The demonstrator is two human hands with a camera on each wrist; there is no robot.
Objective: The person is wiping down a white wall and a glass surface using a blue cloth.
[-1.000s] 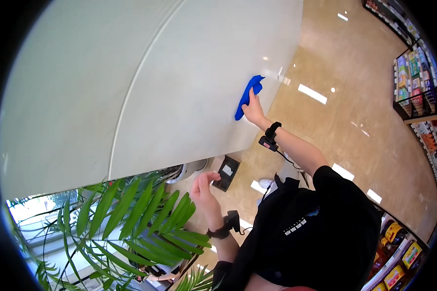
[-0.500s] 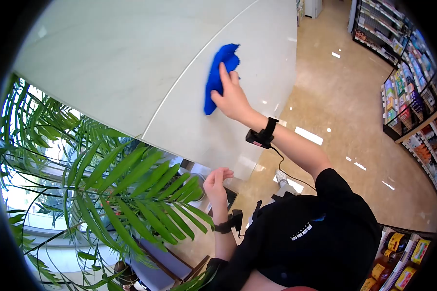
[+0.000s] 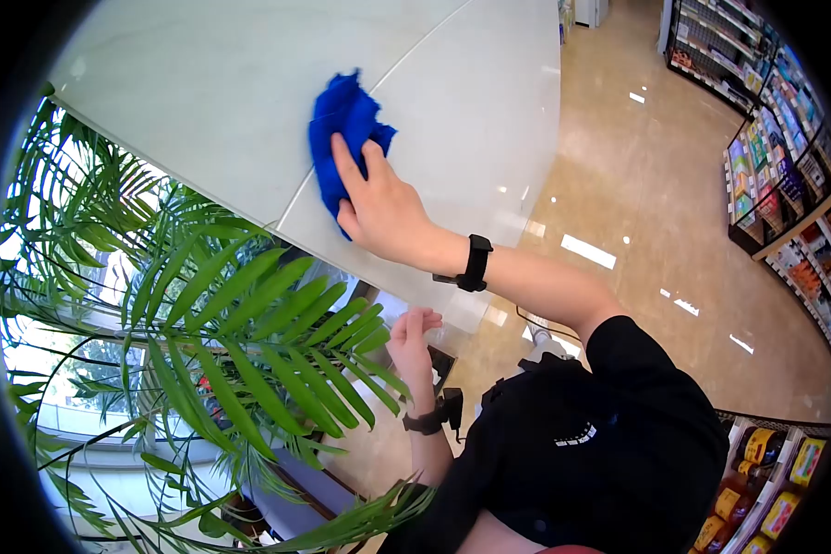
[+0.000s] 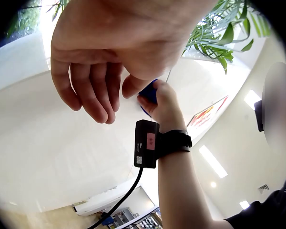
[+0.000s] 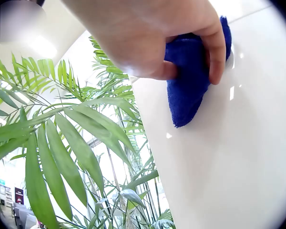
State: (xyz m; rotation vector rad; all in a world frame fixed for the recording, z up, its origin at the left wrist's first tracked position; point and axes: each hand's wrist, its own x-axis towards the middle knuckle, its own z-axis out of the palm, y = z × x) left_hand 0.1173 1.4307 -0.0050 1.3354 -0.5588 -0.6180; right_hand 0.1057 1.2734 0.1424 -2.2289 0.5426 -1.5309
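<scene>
A crumpled blue cloth [image 3: 335, 118] lies against the smooth white surface [image 3: 194, 83], across its thin seam line. My right hand [image 3: 388, 212] grips it, index finger stretched along the cloth. In the right wrist view the thumb and fingers of the right hand [image 5: 152, 38] pinch the cloth [image 5: 187, 90], whose lower corner hangs free. My left hand [image 3: 412, 346] is held off the surface, below its edge, holding nothing. Its fingers are loosely bent, as the left hand [image 4: 112, 47] shows in the left wrist view, where it partly hides the cloth [image 4: 150, 93].
Green palm fronds [image 3: 258, 369] spread close to the surface's lower edge and the left forearm. Stocked store shelves [image 3: 776, 175] stand at the right, beyond a shiny tan floor [image 3: 637, 240]. Bottles on a shelf [image 3: 734, 499] are at the lower right.
My right hand and the cloth have moved left across the white surface, onto the seam line. The view has shifted, bringing more of the palm into sight. The left hand still hangs loose.
</scene>
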